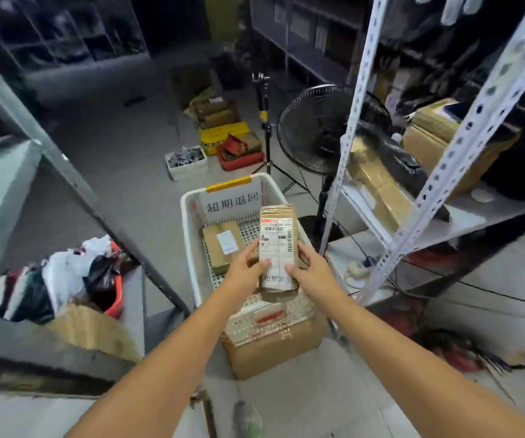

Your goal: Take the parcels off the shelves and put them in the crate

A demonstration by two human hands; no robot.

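I hold a narrow brown cardboard parcel with a white shipping label over the white perforated crate. My left hand grips its left edge, thumb across the label. My right hand grips its right edge. The parcel stands tilted above the crate's right side. One brown parcel with a small white label lies flat on the crate floor. More brown parcels sit on the white metal shelf to the right.
The crate rests on a cardboard box. A black standing fan and a tripod stand behind it. Yellow, red and white bins sit on the floor beyond. A grey shelf at left holds bagged clutter.
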